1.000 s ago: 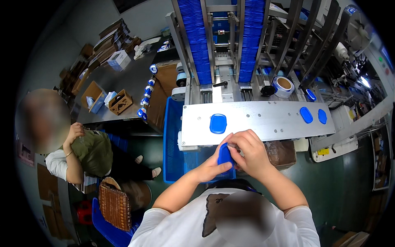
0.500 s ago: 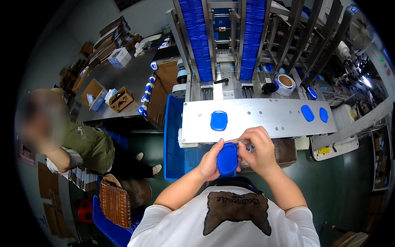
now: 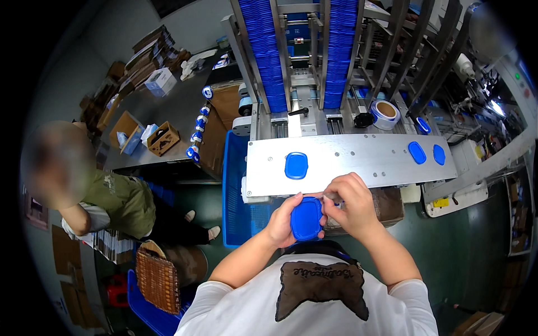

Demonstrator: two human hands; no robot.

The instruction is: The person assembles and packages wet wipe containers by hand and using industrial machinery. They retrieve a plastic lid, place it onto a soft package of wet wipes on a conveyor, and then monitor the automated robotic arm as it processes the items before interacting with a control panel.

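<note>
My left hand [image 3: 281,226] grips a blue plastic lid [image 3: 306,218], rounded and rectangular, with its broad face turned up. Close by its right edge, my right hand [image 3: 355,206] is closed in a pinch. Something small and dark seems to show at those fingertips, too small to name. Just beyond my hands, another blue lid [image 3: 296,166] lies flat on the metal plate [image 3: 330,178] of the machine. Two more lids, a left one [image 3: 416,153] and a right one [image 3: 439,155], rest toward the plate's right end.
Tall stacks of blue lids, left [image 3: 263,56] and right [image 3: 340,56], stand in metal guides behind the plate. A label roll [image 3: 385,115] sits on the machine. A blue crate [image 3: 228,213] stands at its left, below the plate. A co-worker [image 3: 120,201] is at the left by a dark table [image 3: 151,115].
The lid in my left hand has turned to show more of its broad face and shifted slightly left. My right hand stays pinched beside its edge.
</note>
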